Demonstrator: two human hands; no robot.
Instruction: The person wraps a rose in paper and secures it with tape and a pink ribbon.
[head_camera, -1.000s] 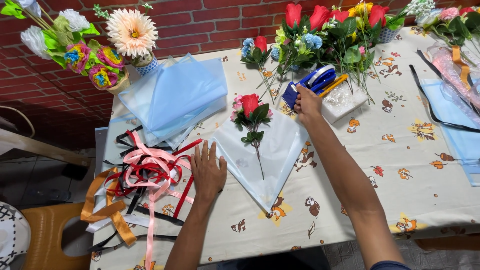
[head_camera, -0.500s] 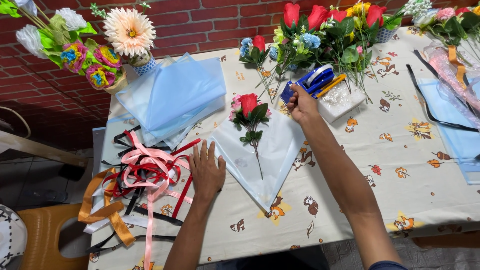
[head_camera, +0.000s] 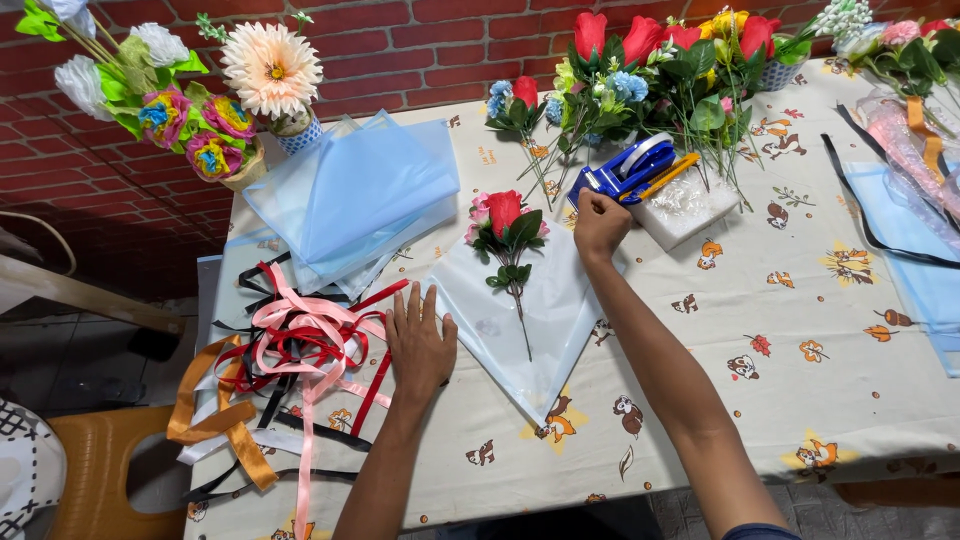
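A red artificial rose (head_camera: 505, 213) with small pink blooms lies on a pale blue wrapping sheet (head_camera: 540, 315) spread on the table. My left hand (head_camera: 420, 340) rests flat with its fingers apart on the cloth, at the sheet's left edge. My right hand (head_camera: 600, 222) is closed at the end of a blue tape dispenser (head_camera: 630, 168), apparently pinching the tape's end; what is between the fingers is hidden.
A tangle of pink, red, black and orange ribbons (head_camera: 290, 350) lies at the left. A stack of blue sheets (head_camera: 355, 195) sits behind it. Vases of artificial flowers (head_camera: 660, 60) line the brick wall. A white box (head_camera: 685, 205) sits by the dispenser. An orange stool (head_camera: 90, 470) stands beside the table.
My right hand has drawn back a little from the dispenser towards the rose. My left hand has stayed flat on the table.
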